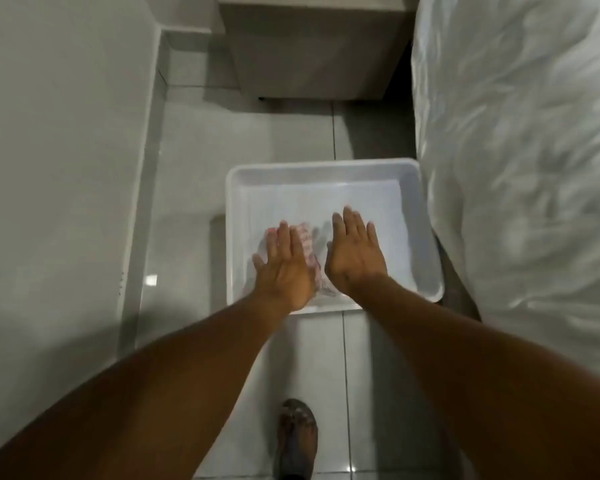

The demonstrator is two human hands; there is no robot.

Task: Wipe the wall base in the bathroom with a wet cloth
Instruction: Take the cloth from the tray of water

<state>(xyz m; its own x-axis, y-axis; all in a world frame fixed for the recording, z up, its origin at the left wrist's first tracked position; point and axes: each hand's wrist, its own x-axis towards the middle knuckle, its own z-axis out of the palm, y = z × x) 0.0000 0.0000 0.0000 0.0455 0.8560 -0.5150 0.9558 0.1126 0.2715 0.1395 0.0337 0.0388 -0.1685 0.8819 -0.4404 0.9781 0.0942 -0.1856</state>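
Observation:
A white plastic basin (326, 169) sits on the tiled floor ahead of me. Inside it lies a crumpled cloth (308, 242) with a pink and white pattern, partly hidden by my hands. My left hand (284, 268) hovers flat over the cloth, fingers spread, holding nothing. My right hand (355, 252) is stretched out beside it over the basin's middle, palm down and fingers apart. The wall base (146, 188) runs as a grey strip along the bottom of the left wall. Whether the basin holds water I cannot tell.
A bed with a white cover (520, 150) fills the right side, close against the basin. A grey cabinet (312, 46) stands at the far end of the narrow floor strip. My foot (297, 434) is on the tiles just behind the basin.

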